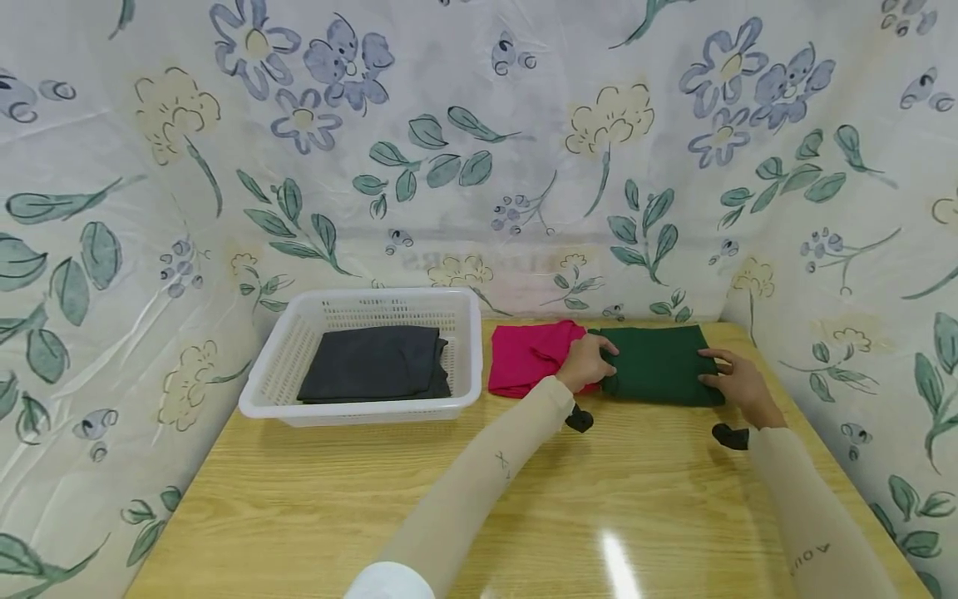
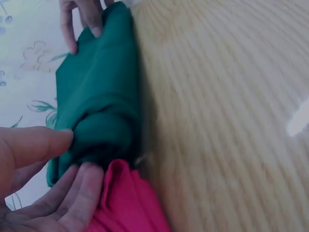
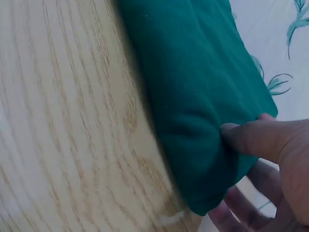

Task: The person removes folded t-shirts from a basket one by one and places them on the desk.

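A dark green folded cloth (image 1: 659, 363) lies flat at the back right of the table. At its left edge my left hand (image 1: 587, 363) pinches it, thumb on top and fingers against the folded end. My right hand (image 1: 741, 384) grips the opposite edge; in the right wrist view its thumb (image 3: 231, 133) presses the top and the other fingers reach around below the edge. A bright pink folded cloth (image 1: 524, 353) sits right beside the green one, partly covered by my left hand. In the left wrist view, the pink cloth (image 2: 130, 203) is close against the green roll.
To the left stands a white plastic basket (image 1: 471, 349) with dark grey folded cloth (image 1: 374, 359) inside. The wooden table (image 1: 314, 499) stretches toward me. A floral-patterned curtain (image 1: 464, 125) closes off the back and both sides.
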Tool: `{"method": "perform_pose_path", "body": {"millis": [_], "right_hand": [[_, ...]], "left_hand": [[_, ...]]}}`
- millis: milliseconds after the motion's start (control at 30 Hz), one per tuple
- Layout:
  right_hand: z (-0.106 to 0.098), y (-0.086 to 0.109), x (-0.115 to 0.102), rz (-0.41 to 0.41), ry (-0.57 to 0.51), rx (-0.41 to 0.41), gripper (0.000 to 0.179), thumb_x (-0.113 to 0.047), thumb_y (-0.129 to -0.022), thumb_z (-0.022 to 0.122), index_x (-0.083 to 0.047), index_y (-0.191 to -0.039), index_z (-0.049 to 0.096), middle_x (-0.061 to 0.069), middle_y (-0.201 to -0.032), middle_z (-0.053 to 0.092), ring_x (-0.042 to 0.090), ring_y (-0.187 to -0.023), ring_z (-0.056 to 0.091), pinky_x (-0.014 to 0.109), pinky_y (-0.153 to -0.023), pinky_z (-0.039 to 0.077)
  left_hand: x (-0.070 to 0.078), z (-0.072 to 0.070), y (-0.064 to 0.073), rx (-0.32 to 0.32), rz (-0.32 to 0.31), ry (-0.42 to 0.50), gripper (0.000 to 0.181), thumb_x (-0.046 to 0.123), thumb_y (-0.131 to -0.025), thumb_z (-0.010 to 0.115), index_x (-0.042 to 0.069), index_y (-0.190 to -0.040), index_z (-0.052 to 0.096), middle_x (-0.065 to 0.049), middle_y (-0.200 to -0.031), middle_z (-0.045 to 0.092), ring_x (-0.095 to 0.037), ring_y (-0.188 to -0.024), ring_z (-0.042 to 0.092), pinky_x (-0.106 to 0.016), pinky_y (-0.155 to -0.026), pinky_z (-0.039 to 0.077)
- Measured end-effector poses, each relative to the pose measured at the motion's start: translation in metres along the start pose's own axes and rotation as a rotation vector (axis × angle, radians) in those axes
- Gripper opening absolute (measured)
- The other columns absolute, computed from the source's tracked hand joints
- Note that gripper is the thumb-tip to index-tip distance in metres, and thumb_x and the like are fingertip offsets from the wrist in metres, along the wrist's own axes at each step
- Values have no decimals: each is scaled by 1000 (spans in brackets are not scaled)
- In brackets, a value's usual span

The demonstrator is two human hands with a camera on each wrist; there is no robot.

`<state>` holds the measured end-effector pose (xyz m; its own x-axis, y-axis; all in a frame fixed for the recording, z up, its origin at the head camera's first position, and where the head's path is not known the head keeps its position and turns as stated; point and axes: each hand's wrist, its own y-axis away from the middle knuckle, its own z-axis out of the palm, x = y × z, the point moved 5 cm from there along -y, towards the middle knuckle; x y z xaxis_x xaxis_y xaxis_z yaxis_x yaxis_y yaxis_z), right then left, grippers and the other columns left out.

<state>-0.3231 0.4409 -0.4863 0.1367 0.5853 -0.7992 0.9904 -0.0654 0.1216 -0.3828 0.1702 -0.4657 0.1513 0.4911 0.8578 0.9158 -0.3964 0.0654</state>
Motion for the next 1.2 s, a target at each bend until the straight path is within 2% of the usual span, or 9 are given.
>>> {"method": "perform_pose_path", "body": {"millis": [100,167,267,367,567,733,933,1067,1200], "right_hand": [[-2,3,-1,9,14,35,59,-11,-105,59,3,-157,35,43,-152,33,58,-130,44,60,-96,50],[-4,5,-3,8,48,87,57,-14,-105,60,4,-154,39,43,-144,43,56,-120,52,57,-88,53],[-7,9,-7,9,76,161,54,-17,-104,61,5,-150,45,41,-138,49,55,-113,55,57,-84,52],[-8,11,-12,-1,89,191,55,-24,-105,60,6,-149,45,40,-138,48,55,-120,51,64,-92,49],[-3,11,-34,-76,59,170,57,-28,-106,60,5,-150,45,38,-140,48,55,-124,50,67,-98,44],[3,6,-57,-150,73,164,56,-29,-105,62,1,-150,48,33,-138,52,51,-125,50,63,-97,47],[17,0,-87,-222,104,120,54,-28,-104,65,-1,-148,50,30,-136,56,41,-107,63,45,-82,57],[32,-1,-106,-254,103,88,54,-29,-103,67,-2,-147,52,29,-136,58,37,-104,65,31,-77,57],[45,-1,-126,-284,82,65,53,-28,-102,67,-3,-146,53,27,-137,58,39,-110,64,34,-81,57]], "left_hand": [[-1,-8,0,-5,2,11,20,-3,-92,73,5,-110,76,-14,-122,67,-25,-73,57,-22,-51,43],[0,-13,1,-13,18,36,17,-4,-92,71,2,-107,76,-14,-102,72,-28,-70,62,-22,-52,45],[1,-22,4,-28,41,78,15,-6,-92,68,-1,-104,75,-14,-75,69,-29,-71,68,-27,-58,54],[4,-31,7,-46,62,102,14,-4,-94,66,-2,-105,74,-16,-77,69,-33,-76,70,-35,-67,59],[14,-53,14,-106,114,152,21,0,-101,61,-10,-119,67,-31,-99,68,-48,-94,67,-52,-85,58],[21,-75,19,-109,130,184,19,2,-102,59,-8,-117,67,-27,-102,70,-47,-95,67,-56,-89,56],[19,-102,30,-54,149,156,12,0,-100,61,1,-107,71,-9,-88,72,-40,-91,70,-51,-85,59],[13,-118,40,-43,149,133,14,0,-100,60,1,-109,70,-13,-93,73,-37,-90,71,-38,-74,61],[10,-131,49,-54,137,140,16,0,-100,58,-1,-113,69,-17,-98,71,-32,-86,71,-30,-69,60]]}}
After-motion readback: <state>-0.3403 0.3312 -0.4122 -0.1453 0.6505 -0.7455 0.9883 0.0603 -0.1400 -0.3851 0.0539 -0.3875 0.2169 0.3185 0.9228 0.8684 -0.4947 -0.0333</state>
